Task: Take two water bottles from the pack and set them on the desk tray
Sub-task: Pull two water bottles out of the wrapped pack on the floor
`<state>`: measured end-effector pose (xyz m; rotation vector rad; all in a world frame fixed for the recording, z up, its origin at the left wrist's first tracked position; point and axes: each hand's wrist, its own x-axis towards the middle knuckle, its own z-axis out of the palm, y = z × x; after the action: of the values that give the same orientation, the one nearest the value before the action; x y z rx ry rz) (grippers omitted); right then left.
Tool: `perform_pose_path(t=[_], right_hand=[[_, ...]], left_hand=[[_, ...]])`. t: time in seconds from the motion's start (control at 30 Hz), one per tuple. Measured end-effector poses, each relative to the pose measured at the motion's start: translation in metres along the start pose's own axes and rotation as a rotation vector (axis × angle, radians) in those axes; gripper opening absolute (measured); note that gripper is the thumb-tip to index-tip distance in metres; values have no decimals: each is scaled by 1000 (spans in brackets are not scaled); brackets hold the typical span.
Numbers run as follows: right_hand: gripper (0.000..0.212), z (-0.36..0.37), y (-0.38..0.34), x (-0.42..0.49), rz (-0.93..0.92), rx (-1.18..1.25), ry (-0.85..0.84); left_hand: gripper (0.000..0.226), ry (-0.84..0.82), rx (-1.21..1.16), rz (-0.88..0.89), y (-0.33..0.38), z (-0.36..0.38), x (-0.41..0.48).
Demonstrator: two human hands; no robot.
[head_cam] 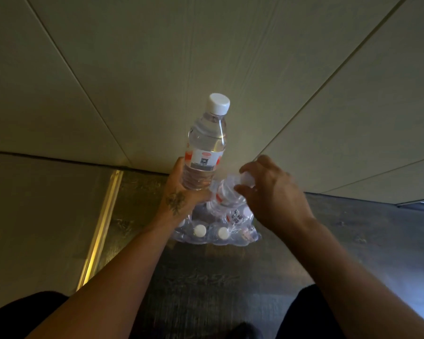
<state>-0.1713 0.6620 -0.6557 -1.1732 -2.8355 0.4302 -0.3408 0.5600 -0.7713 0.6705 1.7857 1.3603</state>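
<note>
A clear water bottle (207,143) with a white cap and a red-and-white label stands upright above the pack, held near its base by my left hand (179,194). The shrink-wrapped pack (218,226) of bottles lies on the dark floor against the wall, with two white caps showing at its near side. My right hand (272,194) is over the pack's top, fingers curled around the cap end of a second bottle (227,192) that lies tilted in the torn plastic. No desk tray is in view.
A pale panelled wall (206,57) rises right behind the pack. A brass floor strip (103,223) runs along the left, beside a grey surface. My dark-clothed knees (22,316) are at the bottom corners.
</note>
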Motion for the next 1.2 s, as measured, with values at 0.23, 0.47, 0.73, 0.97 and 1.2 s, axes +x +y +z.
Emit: perform_pose_path(t=[0.23,0.47,0.73,0.97,1.2], right_hand=[[35,-67,-22,5,-85,-12,99],[37,-42,-11,18,-95,-50,69],[40,-24,8,30,-117,210,106],[76,23,28,30,130,652,-15],[58,84,33,28,227,681,-88]], left_hand=[[84,-55,-75,-57,7,-2,-8],[78,-65,43,24,4,7,-1],[86,-55,97,28,5,12,-1],[90,-52,76,39,9,12,-1],[83,-63,35,47,10,14,-4]])
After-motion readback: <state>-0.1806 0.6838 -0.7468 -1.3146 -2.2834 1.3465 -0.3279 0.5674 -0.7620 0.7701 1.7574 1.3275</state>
